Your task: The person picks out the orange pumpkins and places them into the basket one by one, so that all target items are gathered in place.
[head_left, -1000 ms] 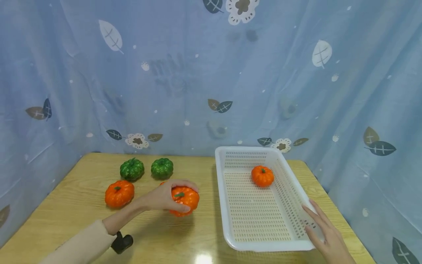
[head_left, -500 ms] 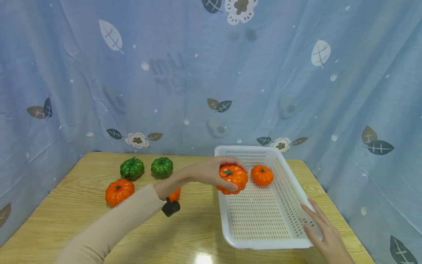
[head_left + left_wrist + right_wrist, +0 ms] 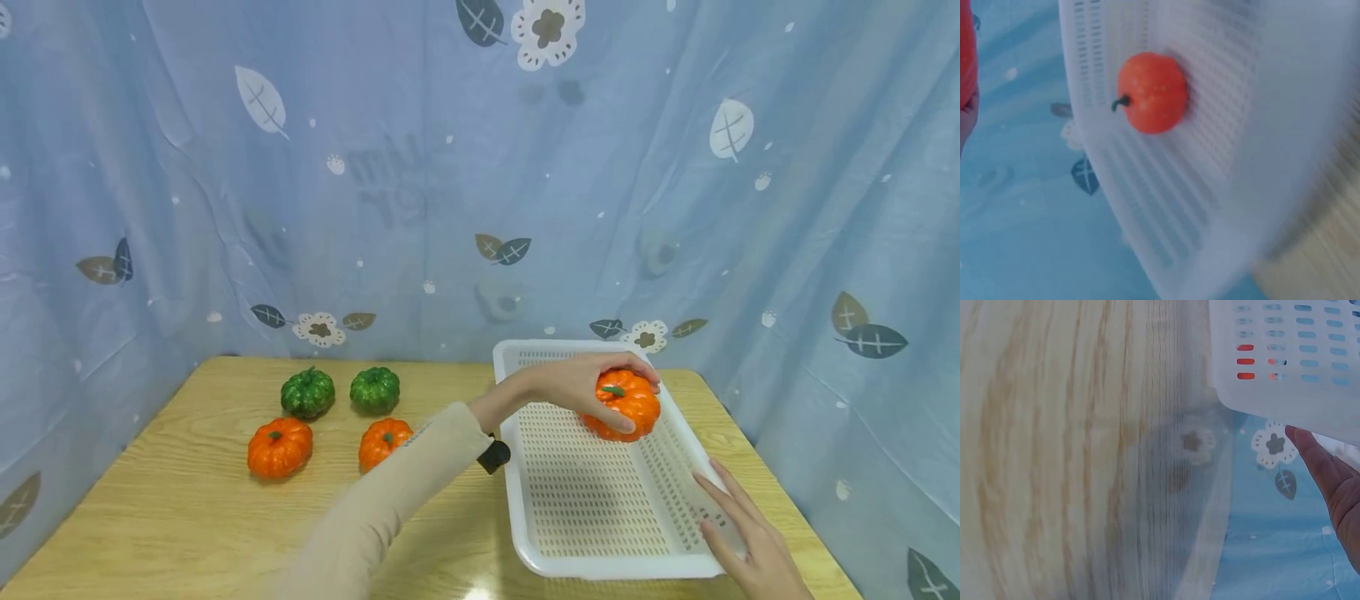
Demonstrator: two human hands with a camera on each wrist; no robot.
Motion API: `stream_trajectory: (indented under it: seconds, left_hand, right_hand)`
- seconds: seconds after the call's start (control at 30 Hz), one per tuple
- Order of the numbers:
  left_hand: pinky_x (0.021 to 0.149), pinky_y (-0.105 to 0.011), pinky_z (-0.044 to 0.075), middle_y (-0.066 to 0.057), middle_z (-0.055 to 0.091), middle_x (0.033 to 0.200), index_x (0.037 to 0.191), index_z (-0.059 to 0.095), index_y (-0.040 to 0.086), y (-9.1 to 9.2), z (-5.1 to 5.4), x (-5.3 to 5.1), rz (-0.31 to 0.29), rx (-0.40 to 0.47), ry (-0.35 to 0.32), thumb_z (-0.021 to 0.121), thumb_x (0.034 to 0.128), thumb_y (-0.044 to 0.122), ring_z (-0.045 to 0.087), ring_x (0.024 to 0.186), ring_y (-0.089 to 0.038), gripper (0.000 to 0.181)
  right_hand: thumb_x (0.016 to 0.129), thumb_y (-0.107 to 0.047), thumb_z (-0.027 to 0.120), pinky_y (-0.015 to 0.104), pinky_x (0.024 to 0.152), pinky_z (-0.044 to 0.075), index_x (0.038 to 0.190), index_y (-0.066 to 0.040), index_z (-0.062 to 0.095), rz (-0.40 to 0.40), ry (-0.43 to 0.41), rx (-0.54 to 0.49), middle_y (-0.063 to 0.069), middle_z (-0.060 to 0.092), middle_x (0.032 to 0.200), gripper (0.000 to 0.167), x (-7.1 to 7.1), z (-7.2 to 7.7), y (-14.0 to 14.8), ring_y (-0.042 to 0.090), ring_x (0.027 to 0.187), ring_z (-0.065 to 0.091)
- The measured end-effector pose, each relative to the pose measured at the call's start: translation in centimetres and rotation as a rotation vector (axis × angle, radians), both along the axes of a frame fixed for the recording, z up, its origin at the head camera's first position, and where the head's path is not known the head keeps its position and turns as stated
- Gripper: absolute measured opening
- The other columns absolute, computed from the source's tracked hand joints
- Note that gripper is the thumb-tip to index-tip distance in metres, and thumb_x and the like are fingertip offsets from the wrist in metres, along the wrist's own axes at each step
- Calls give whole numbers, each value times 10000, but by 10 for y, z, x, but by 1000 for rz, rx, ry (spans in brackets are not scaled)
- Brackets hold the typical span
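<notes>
My left hand (image 3: 588, 387) grips an orange toy pumpkin (image 3: 633, 404) with a green stem, thumb on the near side and fingers over the far side. It hangs over the back right of a white perforated plastic basket (image 3: 513, 500). Inside the basket lies another orange pumpkin (image 3: 1154, 94), seen in the left wrist view; in the head view the held one hides it. My right hand (image 3: 757, 533) rests at the basket's right rim near the front corner, fingers fairly straight along the edge and thumb over the inside.
Left of the basket on the wooden table (image 3: 187, 517) stand two green pumpkins (image 3: 307, 393) and two orange pumpkins (image 3: 280, 448). My left sleeve partly covers the nearer orange pumpkin (image 3: 384, 442). A blue patterned curtain (image 3: 420, 167) hangs around the table's back and sides.
My left hand has carried the orange pumpkin rightward from the table's middle to above the basket's back right. My right hand stays at the rim. The head view has tilted slightly.
</notes>
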State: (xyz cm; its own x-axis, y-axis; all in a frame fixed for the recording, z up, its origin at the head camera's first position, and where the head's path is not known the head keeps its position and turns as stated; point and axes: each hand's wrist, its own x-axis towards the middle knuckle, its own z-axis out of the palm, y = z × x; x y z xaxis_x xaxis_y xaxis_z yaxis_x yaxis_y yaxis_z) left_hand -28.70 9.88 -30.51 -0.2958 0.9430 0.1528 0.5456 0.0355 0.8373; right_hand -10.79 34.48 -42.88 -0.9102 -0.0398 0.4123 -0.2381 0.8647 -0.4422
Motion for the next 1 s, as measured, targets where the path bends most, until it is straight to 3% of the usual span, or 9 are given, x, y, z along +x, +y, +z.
stream_trajectory:
  seconds: [0.1, 0.2, 0.47, 0.57, 0.67, 0.77, 0.9, 1.0]
  left_hand:
    - [811, -193, 510, 66, 524, 1138, 1283, 510, 123, 21, -7, -4, 17, -41, 39, 753, 813, 134, 551, 954, -60, 529]
    - [790, -175, 505, 84, 524, 1109, 1274, 529, 140, 37, -16, -6, 31, -79, 52, 760, 810, 150, 541, 938, -46, 518]
    - [793, -196, 513, 96, 537, 1088, 1241, 551, 177, 59, -39, -11, 52, -125, -105, 771, 798, 118, 543, 947, -51, 498]
    - [777, -206, 521, 97, 554, 1064, 1235, 562, 184, 60, -48, -12, 73, -157, -146, 774, 797, 123, 554, 931, -50, 491]
    - [774, -215, 524, 92, 557, 1053, 1261, 553, 145, 63, -57, -13, 86, -148, -197, 765, 798, 91, 558, 921, -54, 513]
    - [781, -209, 519, 98, 550, 1057, 1271, 540, 118, 67, -64, -13, 93, -112, -208, 764, 794, 72, 555, 921, -47, 529]
    - [775, -202, 513, 123, 539, 1078, 1252, 558, 157, 73, -73, -12, 112, -102, -186, 784, 778, 85, 548, 930, -32, 531]
    - [782, -207, 507, 149, 536, 1112, 1254, 579, 203, 75, -76, -11, 105, -133, -201, 794, 768, 95, 544, 950, -24, 542]
  right_hand:
    - [918, -190, 635, 669, 738, 404, 1352, -102, 548, 4, 14, 7, -229, 195, 1530, 451, 1, 0, 2, -299, 1157, 93]
    - [909, -171, 645, 679, 735, 400, 1352, -105, 548, 18, 35, 11, -187, 216, 1542, 458, 1, 1, 2, -285, 1184, 95]
    - [929, -194, 626, 683, 769, 393, 1344, -83, 549, 17, 0, 9, 19, 281, 1549, 436, -1, 3, -4, -256, 1200, 86]
    - [921, -171, 631, 680, 756, 400, 1338, -75, 551, 30, 19, 6, 12, 282, 1551, 435, 0, 3, -5, -278, 1184, 82]
    - [921, -163, 629, 681, 761, 396, 1348, -84, 544, 43, 26, 0, -75, 245, 1557, 443, 0, 3, -5, -274, 1195, 86]
    - [918, -159, 630, 673, 770, 393, 1349, -89, 544, 46, 31, -7, -135, 227, 1548, 444, 0, 4, -5, -268, 1205, 92]
    - [910, -159, 637, 679, 765, 397, 1333, -80, 556, 32, 38, -3, -50, 273, 1550, 438, 2, 3, -4, -262, 1208, 103]
    - [926, -197, 623, 710, 760, 392, 1343, -88, 551, 4, 5, 12, -49, 257, 1556, 437, 3, 2, -4, -22, 1355, 223]
